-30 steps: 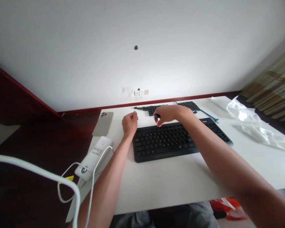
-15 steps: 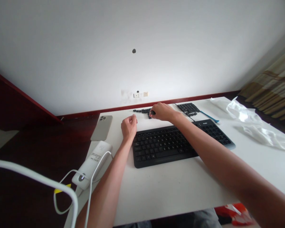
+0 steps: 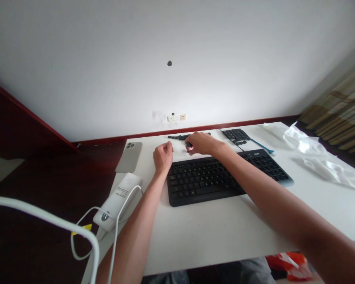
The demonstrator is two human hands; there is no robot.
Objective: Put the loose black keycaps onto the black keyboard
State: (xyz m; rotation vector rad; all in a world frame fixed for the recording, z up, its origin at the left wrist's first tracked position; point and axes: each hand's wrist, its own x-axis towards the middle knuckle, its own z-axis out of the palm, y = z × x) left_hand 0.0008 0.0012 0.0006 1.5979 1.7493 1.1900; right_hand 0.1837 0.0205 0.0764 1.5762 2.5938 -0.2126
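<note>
A black keyboard (image 3: 207,190) lies on the white table, its far left corner beside my left hand (image 3: 163,156). That hand is closed, its fingers curled; whatever is inside them, if anything, is hidden. Beyond the keyboard's far edge, my right hand (image 3: 201,143) pinches a small black keycap (image 3: 189,144) between thumb and fingers. Just past it runs a row of loose black keycaps (image 3: 174,137), partly covered by the hand. More black keycaps (image 3: 233,135) sit grouped to the right, near a thin blue tool (image 3: 262,146).
At the table's left side are a phone (image 3: 129,157) and a white power bank (image 3: 118,201) with a white cable (image 3: 116,236). Clear plastic wrapping (image 3: 307,142) lies at the right. A wall with sockets (image 3: 176,118) stands behind the table (image 3: 213,232).
My right hand has come slightly nearer to the keyboard, away from the row, with the keycap in its fingers. My left hand stays closed in about the same place.
</note>
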